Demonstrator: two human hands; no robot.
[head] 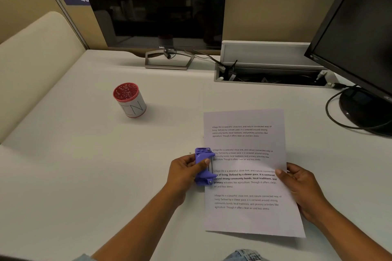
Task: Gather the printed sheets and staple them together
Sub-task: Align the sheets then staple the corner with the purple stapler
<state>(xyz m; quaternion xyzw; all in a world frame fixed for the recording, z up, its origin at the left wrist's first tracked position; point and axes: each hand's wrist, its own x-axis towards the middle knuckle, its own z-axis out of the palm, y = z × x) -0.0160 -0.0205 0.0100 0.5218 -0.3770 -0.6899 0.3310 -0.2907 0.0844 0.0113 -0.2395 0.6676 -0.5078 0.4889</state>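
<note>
A stack of white printed sheets lies on the desk right of centre, the text facing me. My right hand grips the stack's right edge, thumb on top. A purple stapler sits on the middle of the stack's left edge, its jaws over the paper. My left hand is wrapped around the stapler, thumb pressed on its top. How many sheets are in the stack cannot be told.
A red-rimmed white pen cup stands to the left on the white desk. A Dell monitor is at the back, a second monitor with its round base and cable at right, and an open cable tray behind the sheets.
</note>
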